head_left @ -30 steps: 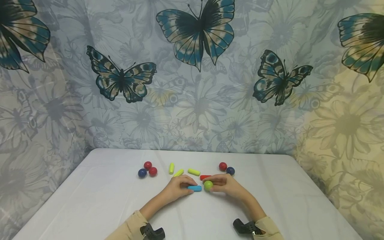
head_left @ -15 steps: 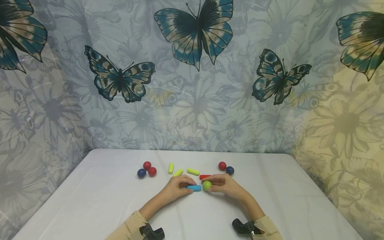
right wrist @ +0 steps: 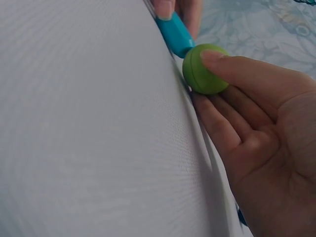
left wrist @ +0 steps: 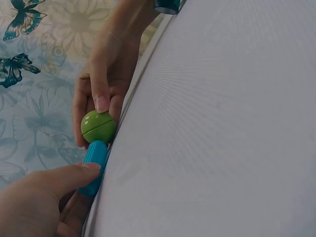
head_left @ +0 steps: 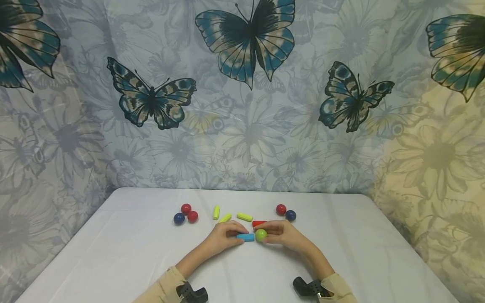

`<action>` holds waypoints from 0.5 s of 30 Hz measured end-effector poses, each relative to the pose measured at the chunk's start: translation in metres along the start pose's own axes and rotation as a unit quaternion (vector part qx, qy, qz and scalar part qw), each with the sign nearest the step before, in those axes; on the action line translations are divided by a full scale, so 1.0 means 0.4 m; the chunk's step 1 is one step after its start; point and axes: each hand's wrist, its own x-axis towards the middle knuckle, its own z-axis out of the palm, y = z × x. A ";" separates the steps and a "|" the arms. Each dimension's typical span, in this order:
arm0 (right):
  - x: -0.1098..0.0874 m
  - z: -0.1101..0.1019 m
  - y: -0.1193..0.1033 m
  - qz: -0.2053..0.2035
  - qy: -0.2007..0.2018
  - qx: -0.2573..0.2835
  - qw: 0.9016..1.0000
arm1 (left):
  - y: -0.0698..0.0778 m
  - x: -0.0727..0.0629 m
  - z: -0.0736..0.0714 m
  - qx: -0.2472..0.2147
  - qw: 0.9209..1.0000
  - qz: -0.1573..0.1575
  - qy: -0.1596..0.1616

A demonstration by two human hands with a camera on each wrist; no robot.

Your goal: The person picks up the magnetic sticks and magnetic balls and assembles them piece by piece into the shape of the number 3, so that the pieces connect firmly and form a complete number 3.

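Pushing off-centre could roll the glossy green ball (head_left: 260, 235) from your pinching right hand (head_left: 287, 234); your left hand (head_left: 224, 237) grips the blue rod (head_left: 246, 237).

The green ball (left wrist: 97, 128) looks glossy; the blue stick (left wrist: 98, 155), smooth plastic; the tablecloth (head_left: 242, 271), matt fabric.

White cloth-covered table (head_left: 94, 261)

Toward the far edge, left to right: two red balls (head_left: 193, 216) beside a dark blue ball (head_left: 179, 219), three yellow-green sticks (head_left: 244, 216), a partly hidden red stick (head_left: 258, 224), another red ball (head_left: 281, 209) near a second blue ball (head_left: 290, 215)
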 end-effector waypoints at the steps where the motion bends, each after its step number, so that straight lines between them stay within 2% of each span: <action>1: 0.000 0.000 -0.001 0.001 0.000 0.001 1.000 | 0.001 0.000 0.000 0.001 1.000 0.002 0.000; 15: -0.002 0.003 -0.006 -0.003 -0.002 0.007 1.000 | -0.001 0.000 -0.002 -0.004 1.000 0.010 0.001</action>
